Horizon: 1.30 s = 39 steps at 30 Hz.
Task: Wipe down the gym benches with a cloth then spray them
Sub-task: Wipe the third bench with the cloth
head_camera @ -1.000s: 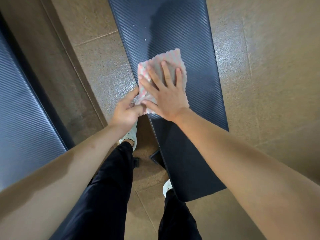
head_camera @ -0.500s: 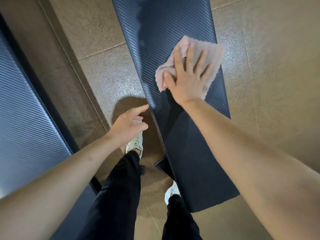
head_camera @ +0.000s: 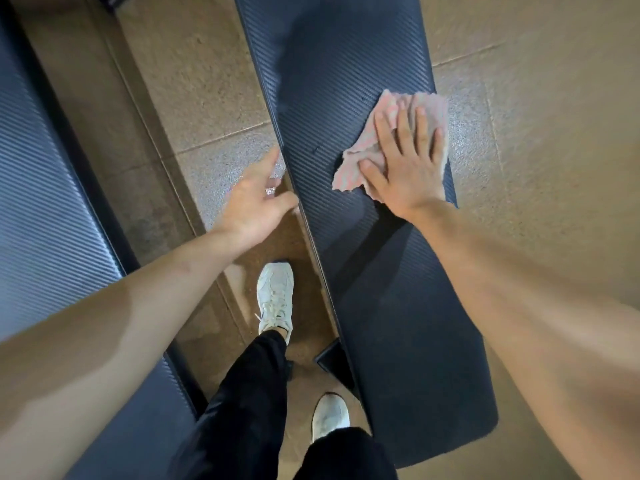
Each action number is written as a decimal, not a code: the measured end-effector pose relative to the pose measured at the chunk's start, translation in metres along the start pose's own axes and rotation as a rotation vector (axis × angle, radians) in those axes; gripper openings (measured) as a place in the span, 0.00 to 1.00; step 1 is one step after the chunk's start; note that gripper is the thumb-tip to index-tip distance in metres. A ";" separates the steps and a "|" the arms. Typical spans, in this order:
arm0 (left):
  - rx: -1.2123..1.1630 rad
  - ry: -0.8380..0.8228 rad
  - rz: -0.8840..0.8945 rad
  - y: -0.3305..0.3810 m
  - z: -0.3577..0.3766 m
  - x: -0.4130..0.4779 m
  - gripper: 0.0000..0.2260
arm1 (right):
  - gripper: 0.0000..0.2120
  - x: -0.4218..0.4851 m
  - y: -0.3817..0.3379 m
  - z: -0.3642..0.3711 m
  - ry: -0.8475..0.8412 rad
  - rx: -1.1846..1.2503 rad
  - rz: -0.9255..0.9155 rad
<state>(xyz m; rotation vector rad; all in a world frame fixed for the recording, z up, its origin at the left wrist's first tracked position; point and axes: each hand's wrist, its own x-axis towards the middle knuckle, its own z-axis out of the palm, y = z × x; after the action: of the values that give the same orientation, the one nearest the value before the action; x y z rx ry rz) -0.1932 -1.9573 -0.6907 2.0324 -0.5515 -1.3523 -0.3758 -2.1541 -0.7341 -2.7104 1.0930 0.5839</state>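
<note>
A long black padded gym bench (head_camera: pixel 349 81) runs from the top centre down to the lower right. A crumpled pink-and-white cloth (head_camera: pixel 360 154) lies on its right side, reaching the right edge. My right hand (head_camera: pixel 405 168) presses flat on the cloth with fingers spread. My left hand (head_camera: pixel 256 199) hovers open over the floor just left of the bench's left edge, holding nothing. No spray bottle is in view.
A second black bench (head_camera: pixel 41 216) fills the left side. Brown tiled floor (head_camera: pixel 540 140) lies between and to the right of the benches. My white shoes (head_camera: pixel 275 296) and black trousers stand by the bench's left edge, beside a black bench foot (head_camera: pixel 332 358).
My right hand has slid the cloth from the bench's left edge across to its right edge. My left hand let go of the cloth's corner and has opened beside the bench.
</note>
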 end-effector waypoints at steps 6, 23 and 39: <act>-0.147 -0.090 -0.075 0.008 0.012 0.004 0.42 | 0.35 0.013 -0.004 -0.005 0.017 0.115 0.183; -0.318 -0.086 -0.049 0.022 0.009 0.000 0.21 | 0.32 0.032 -0.069 -0.008 0.040 -0.062 -0.595; 0.078 0.238 0.003 0.070 -0.056 0.090 0.36 | 0.34 0.114 -0.036 -0.050 0.070 0.269 0.278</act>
<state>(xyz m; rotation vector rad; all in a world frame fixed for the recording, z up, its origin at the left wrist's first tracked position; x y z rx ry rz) -0.1066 -2.0503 -0.6855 2.2161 -0.5063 -1.0820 -0.2613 -2.2147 -0.7357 -2.3843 1.4637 0.3490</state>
